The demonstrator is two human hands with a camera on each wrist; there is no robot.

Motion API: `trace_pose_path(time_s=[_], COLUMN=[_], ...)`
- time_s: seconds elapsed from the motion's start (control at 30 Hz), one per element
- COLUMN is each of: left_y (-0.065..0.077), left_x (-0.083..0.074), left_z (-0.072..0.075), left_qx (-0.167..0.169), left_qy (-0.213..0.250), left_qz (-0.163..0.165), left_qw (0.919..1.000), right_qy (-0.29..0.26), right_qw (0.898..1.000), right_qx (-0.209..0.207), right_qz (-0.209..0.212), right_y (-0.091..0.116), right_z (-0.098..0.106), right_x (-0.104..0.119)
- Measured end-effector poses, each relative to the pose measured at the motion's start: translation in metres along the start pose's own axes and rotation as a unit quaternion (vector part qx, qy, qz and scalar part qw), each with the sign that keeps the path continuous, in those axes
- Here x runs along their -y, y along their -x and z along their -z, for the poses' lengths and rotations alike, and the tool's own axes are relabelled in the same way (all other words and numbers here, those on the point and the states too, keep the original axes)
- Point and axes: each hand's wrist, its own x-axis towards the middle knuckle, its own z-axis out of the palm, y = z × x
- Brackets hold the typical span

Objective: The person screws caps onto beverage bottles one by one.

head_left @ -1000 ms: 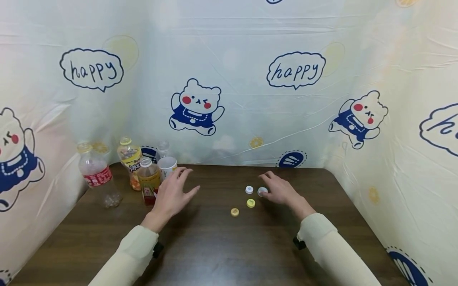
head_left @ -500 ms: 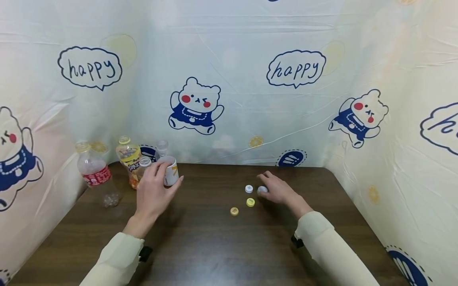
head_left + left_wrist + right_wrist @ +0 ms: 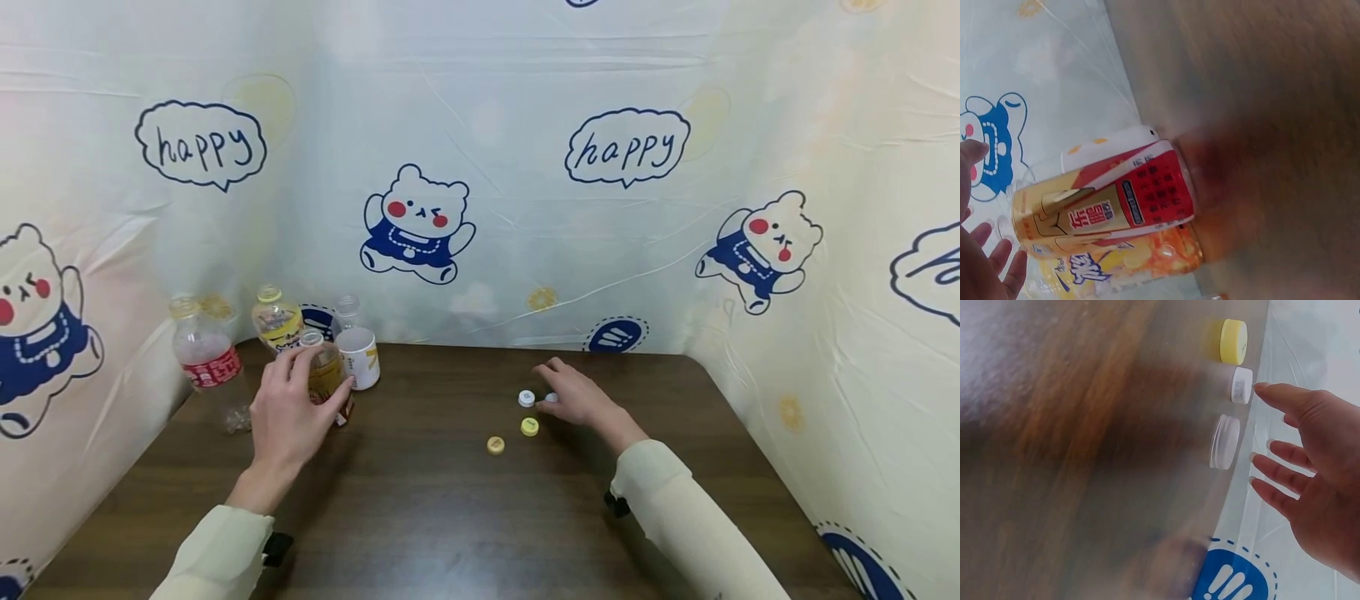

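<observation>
In the head view my left hand (image 3: 292,412) is at a capless bottle with a gold and red label (image 3: 327,375). The left wrist view shows its fingers spread near the neck end of this gold bottle (image 3: 1097,206), not closed round it. My right hand (image 3: 581,400) hovers with loose fingers over several bottle caps. A translucent cap (image 3: 1225,442) lies closest under its fingertips, partly hidden in the head view. By the thumb is a white cap (image 3: 527,398); a yellow cap (image 3: 529,427) and an orange-yellow cap (image 3: 496,446) lie nearer me.
Around the left hand stand a clear bottle with a red label (image 3: 212,367), a yellow-labelled bottle (image 3: 277,321) and a white cup (image 3: 360,358). A clear bottle neck (image 3: 347,310) rises behind the cup. Printed sheeting (image 3: 510,250) walls the brown table (image 3: 450,517) at the back and sides.
My left hand has moved left and slightly nearer me, from beside the white cup to the gold-labelled bottle. The right hand has stayed over the caps, shifting slightly left.
</observation>
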Motion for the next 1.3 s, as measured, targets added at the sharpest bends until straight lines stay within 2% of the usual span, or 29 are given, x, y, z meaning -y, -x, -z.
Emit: trace_pose_path(time_s=[0.3, 0.47, 0.6, 0.7, 0.87, 1.0, 1.13, 1.3], left_y=[0.001, 0.0, 0.0, 0.0, -0.004, -0.005, -0.005, -0.005], left_x=[0.011, 0.014, 0.016, 0.017, 0.023, 0.026, 0.028, 0.026], left_z=[0.002, 0.002, -0.001, -0.006, -0.014, -0.018, -0.023, -0.026], left_qx=[-0.015, -0.009, 0.01, 0.035, 0.072, 0.083, 0.077, 0.092], left_qy=[0.009, 0.019, 0.041, 0.07, 0.111, 0.143, 0.168, 0.171], left_qz=[0.032, 0.067, 0.108, 0.15, 0.212, 0.257, 0.285, 0.304], left_qw=[0.9993, 0.9975, 0.9933, 0.9856, 0.9683, 0.9523, 0.9405, 0.9326], right_qy=[0.007, 0.001, 0.002, 0.007, 0.006, 0.009, 0.012, 0.014], right_qw=[1.0, 1.0, 1.0, 1.0, 1.0, 1.0, 1.0, 0.999], right_qx=[-0.004, 0.0, 0.003, 0.004, 0.009, 0.016, 0.015, 0.025], right_qz=[0.009, 0.012, 0.011, 0.009, 0.01, 0.015, 0.017, 0.016], right_y=[-0.006, -0.009, -0.011, -0.012, -0.013, -0.014, -0.016, -0.018], right_z=[0.0, 0.0, 0.001, 0.002, 0.002, 0.002, 0.0, -0.005], right_x=[0.008, 0.011, 0.012, 0.014, 0.017, 0.019, 0.019, 0.017])
